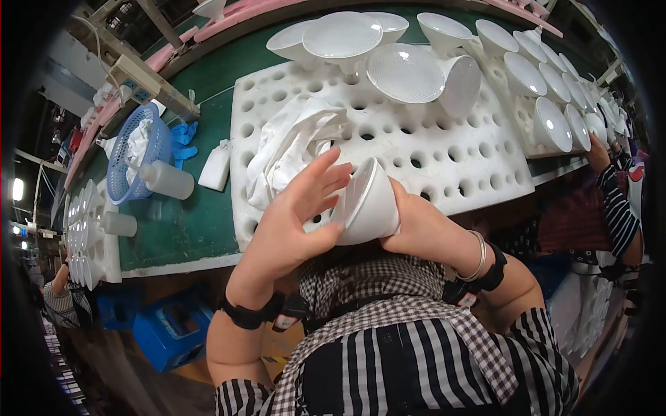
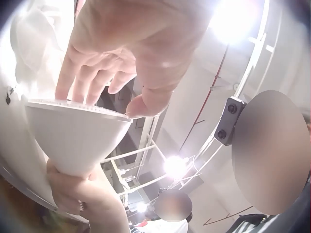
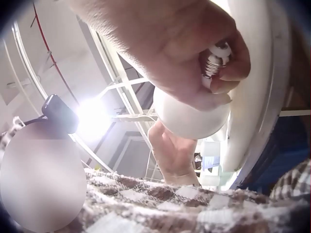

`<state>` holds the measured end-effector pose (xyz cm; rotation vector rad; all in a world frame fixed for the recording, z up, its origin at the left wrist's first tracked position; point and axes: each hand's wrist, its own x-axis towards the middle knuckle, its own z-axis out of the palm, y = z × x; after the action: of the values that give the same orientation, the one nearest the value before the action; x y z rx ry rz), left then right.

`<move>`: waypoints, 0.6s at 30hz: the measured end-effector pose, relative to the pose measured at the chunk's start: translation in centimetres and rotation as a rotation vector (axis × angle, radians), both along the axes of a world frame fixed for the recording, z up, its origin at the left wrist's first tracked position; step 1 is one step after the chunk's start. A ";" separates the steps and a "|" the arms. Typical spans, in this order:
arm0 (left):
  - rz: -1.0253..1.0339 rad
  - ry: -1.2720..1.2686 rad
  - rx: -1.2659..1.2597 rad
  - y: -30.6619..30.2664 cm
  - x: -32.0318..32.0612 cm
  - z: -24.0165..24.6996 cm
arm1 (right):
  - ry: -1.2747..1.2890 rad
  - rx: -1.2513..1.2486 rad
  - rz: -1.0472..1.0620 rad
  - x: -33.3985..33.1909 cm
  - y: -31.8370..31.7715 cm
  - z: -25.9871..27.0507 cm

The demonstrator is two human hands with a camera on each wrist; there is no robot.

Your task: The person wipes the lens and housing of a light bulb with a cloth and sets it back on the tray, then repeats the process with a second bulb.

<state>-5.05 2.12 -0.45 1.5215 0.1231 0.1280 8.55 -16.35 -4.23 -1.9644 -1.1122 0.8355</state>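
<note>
A white cone-shaped reflector bulb (image 1: 373, 211) is held in front of the body, its ribbed lens facing left. My right hand (image 1: 429, 225) grips its narrow end, and in the right wrist view the metal screw base (image 3: 214, 64) shows between curled fingers. My left hand (image 1: 284, 218) is at the lens side with fingers extended; in the left wrist view its fingertips (image 2: 90, 94) are right at the lens face and the thumb lies at the rim. Just beyond the left hand, a crumpled white cloth (image 1: 295, 142) lies on the white foam board (image 1: 444, 171) with rows of holes.
Several reflector bulbs (image 1: 406, 73) stand at the back of the board, more (image 1: 551, 125) in a rack at right. Leftward on the green table (image 1: 173, 239) are a blue basket (image 1: 116, 170), a white bottle (image 1: 168, 180) and a white block-like item (image 1: 216, 166). Another person's hand (image 1: 596, 154) is far right.
</note>
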 end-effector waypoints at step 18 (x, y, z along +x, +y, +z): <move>-0.031 0.044 -0.033 0.4 -0.9 -1.2 | 0.096 -0.016 0.015 0.3 0.3 0.3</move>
<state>-5.99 2.52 -1.60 1.4930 0.1363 0.0679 8.81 -16.03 -3.96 -1.9104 -1.0685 0.9397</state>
